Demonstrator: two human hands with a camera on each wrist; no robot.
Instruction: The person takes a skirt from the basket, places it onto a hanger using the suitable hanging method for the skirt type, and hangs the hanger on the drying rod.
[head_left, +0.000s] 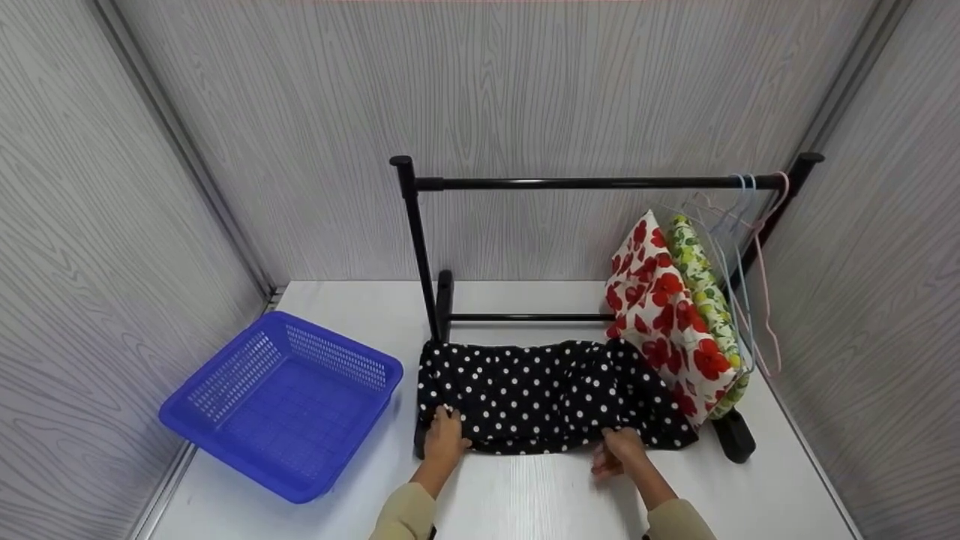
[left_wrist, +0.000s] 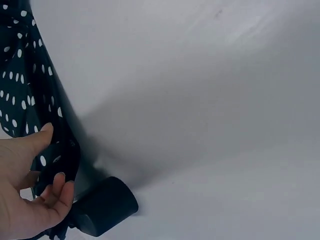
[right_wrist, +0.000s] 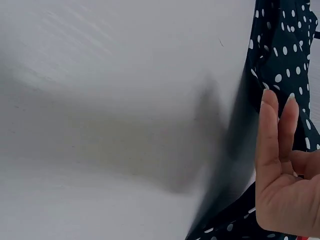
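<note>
A black cloth with white polka dots (head_left: 525,390) lies spread in front of and over the lower part of the black clothes rack. My left hand (head_left: 446,439) grips its near edge close to the left corner. In the left wrist view, thumb and fingers of the left hand (left_wrist: 35,185) curl about the bunched dotted fabric (left_wrist: 45,100). Farther right, my right hand (head_left: 621,450) pinches the same near edge. Two fingers of the right hand (right_wrist: 285,170) stick out straight in the right wrist view, while the pinching fingertips are mostly hidden there.
A blue plastic basket (head_left: 300,420) stands on the white table (head_left: 525,499) at left. The clothes rack (head_left: 570,183) carries blue hangers (head_left: 741,262) and a pink hanger (head_left: 763,285) at its right end. Red-flowered fabric (head_left: 660,300) and green-yellow patterned fabric (head_left: 701,277) hang there.
</note>
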